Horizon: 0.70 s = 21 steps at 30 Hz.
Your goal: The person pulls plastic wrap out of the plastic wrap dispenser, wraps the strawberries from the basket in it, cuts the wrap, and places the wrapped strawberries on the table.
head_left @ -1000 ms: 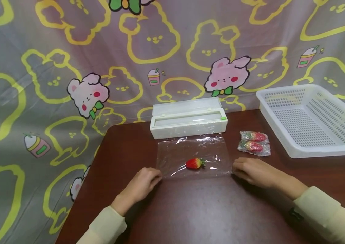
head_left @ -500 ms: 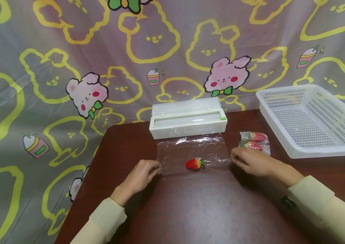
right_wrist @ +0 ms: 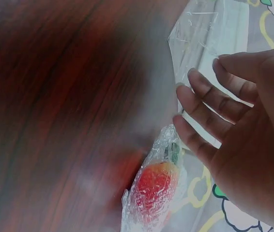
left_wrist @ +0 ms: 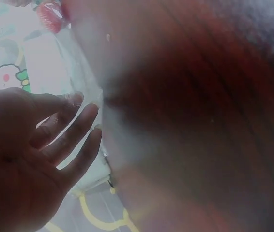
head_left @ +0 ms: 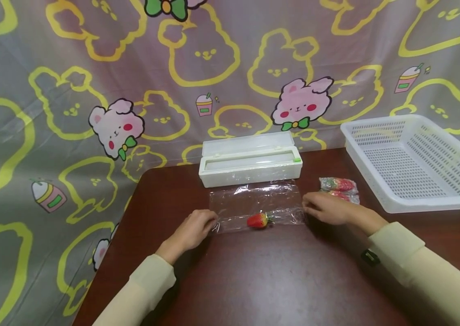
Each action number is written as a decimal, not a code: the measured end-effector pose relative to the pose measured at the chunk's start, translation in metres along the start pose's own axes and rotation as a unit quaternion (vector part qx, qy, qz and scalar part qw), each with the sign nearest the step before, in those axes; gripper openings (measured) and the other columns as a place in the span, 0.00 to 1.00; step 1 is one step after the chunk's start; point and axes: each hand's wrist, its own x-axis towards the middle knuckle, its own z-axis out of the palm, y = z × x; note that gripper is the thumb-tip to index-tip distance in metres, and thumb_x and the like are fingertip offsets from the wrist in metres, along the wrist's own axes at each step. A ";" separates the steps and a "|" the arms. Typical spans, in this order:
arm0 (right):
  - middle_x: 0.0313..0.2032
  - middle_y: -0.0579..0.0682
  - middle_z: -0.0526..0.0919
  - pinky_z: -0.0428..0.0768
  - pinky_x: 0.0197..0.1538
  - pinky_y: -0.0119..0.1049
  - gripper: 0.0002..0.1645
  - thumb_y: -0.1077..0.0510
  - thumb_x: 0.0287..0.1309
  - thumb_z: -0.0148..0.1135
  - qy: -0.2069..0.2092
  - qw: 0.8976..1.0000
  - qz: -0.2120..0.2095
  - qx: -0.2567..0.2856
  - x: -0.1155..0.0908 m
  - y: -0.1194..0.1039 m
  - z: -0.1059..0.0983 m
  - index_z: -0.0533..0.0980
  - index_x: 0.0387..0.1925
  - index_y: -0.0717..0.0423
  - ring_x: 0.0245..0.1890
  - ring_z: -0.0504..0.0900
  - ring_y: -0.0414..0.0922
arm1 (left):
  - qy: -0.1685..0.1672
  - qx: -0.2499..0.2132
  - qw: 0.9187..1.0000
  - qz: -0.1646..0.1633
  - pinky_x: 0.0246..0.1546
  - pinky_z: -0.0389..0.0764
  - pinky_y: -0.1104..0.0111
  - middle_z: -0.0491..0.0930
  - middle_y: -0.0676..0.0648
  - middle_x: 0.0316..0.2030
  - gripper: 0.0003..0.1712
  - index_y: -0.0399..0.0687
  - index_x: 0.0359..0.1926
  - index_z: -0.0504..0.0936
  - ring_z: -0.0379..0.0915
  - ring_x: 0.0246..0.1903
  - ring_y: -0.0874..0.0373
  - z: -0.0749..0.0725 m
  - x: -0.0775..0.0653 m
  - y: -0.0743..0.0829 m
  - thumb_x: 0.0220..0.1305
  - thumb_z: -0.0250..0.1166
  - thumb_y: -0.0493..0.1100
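Observation:
A red strawberry (head_left: 257,220) with a green top lies on its side on a sheet of clear cling film (head_left: 234,199), spread on the dark table. My left hand (head_left: 192,227) pinches the film's near left corner. At the near right corner my right hand (head_left: 327,207) pinches the film between thumb and index finger, the other fingers spread loosely in the right wrist view. The near edge of the film is turned back around the strawberry. In the left wrist view, thumb and index fingertips of the left hand (left_wrist: 40,140) meet at the film.
Behind the film stands a white cling film dispenser (head_left: 252,175), its lid raised. Two wrapped strawberries (head_left: 339,184) lie to the right, partly behind my right hand. A white perforated basket (head_left: 429,203) sits at the far right, and a patterned curtain (head_left: 230,54) hangs behind the table.
Both hands have carried the film's near edge up and away from me, back to the strawberry. My right hand has also shifted left, now covering part of the wrapped strawberries.

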 end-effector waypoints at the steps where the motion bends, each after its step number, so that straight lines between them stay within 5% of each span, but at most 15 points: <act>1: 0.28 0.38 0.73 0.78 0.39 0.43 0.07 0.65 0.66 0.62 -0.002 1.000 0.000 0.000 0.001 0.001 0.001 0.75 0.32 0.53 0.31 0.73 0.37 | -0.002 0.005 1.000 -0.001 0.43 0.83 0.59 0.86 0.50 0.37 0.06 0.43 0.42 0.88 0.82 0.39 0.56 0.001 0.001 -0.001 0.70 0.65 0.34; 21: 0.28 0.41 0.75 0.75 0.35 0.36 0.10 0.67 0.62 0.65 -0.070 0.997 0.013 0.013 0.012 0.010 0.007 0.78 0.27 0.52 0.29 0.72 0.37 | -0.016 0.080 0.997 0.012 0.34 0.82 0.62 0.84 0.52 0.31 0.02 0.47 0.36 0.87 0.79 0.33 0.58 0.008 0.008 -0.010 0.64 0.72 0.36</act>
